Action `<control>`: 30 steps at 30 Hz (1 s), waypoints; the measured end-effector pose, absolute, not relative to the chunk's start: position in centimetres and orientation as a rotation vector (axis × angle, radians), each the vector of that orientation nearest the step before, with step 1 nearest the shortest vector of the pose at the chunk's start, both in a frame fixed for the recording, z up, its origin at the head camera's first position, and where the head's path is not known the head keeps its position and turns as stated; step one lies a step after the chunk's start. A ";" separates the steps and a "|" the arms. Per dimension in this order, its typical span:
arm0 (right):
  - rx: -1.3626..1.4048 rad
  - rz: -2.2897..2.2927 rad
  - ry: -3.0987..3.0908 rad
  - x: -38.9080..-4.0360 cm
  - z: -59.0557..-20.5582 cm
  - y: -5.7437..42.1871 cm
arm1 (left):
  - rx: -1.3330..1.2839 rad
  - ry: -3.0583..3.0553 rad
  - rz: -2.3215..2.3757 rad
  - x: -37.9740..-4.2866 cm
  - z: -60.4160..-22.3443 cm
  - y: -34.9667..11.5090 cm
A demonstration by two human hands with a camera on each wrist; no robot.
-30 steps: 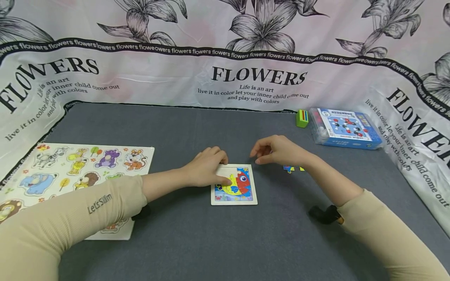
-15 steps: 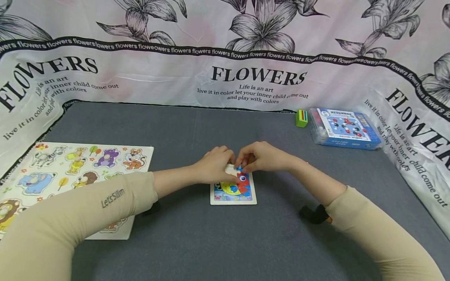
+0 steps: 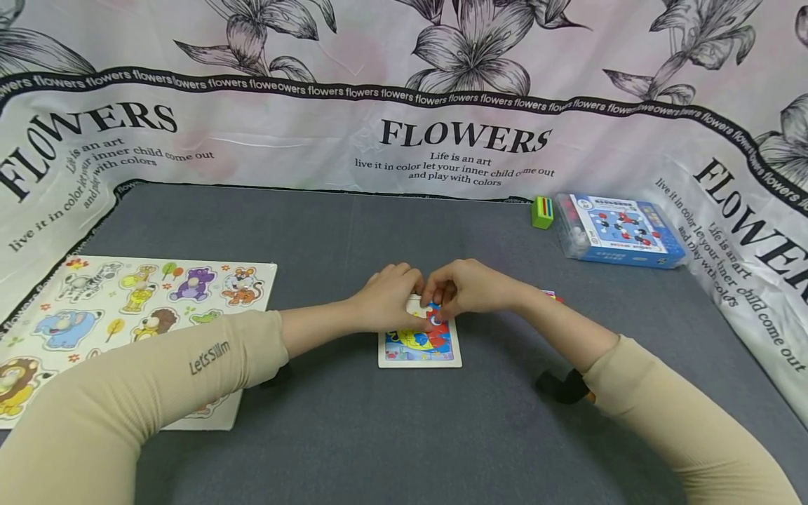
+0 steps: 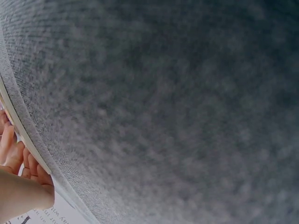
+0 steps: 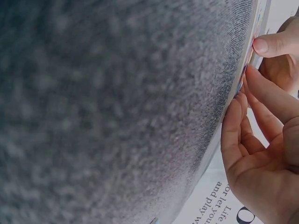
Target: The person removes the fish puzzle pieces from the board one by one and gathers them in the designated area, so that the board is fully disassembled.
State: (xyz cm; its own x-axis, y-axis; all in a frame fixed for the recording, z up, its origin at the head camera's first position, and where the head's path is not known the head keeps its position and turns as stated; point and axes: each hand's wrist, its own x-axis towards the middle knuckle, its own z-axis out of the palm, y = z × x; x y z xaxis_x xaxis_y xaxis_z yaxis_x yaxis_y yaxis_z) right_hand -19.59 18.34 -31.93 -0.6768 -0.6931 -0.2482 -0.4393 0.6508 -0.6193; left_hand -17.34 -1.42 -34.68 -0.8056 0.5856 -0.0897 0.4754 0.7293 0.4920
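A small framed jigsaw puzzle (image 3: pixel 416 356) with a red-and-yellow fish picture lies flat on the grey table. My left hand (image 3: pixel 390 300) holds its left side, thumb on the picture and fingers at the far edge. At the upper right of the frame, my right hand (image 3: pixel 470 287) pinches a small puzzle piece, mostly hidden by the fingers; a bit of blue (image 5: pixel 241 84) shows at the fingertips in the right wrist view. There the left thumb (image 5: pixel 273 45) presses on the picture just beside the right fingers. Loose puzzle pieces (image 3: pixel 553 295) peek out behind the right forearm.
At the left lies a large white board (image 3: pixel 107 298) with animal pictures, partly under the left sleeve. A clear-and-blue plastic box (image 3: pixel 621 231) and a small green block (image 3: pixel 542 212) stand at the back right. A flower-print cloth (image 3: pixel 290 140) hangs behind the table.
My right hand has moved left and down from beside the puzzle onto its upper right corner. My left hand has shifted slightly right, its thumb further across the picture.
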 end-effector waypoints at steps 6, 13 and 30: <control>-0.897 -0.718 2.407 -19.7 -32.2 18.3 | 0.837 2.692 0.676 -17.3 -34.7 -1.5; -0.908 -0.711 2.411 -19.7 -32.2 18.3 | 0.841 2.693 0.678 -17.3 -34.7 -1.5; -0.985 -0.676 2.500 -19.2 -32.2 18.2 | 0.862 2.700 0.642 -17.2 -34.6 -1.4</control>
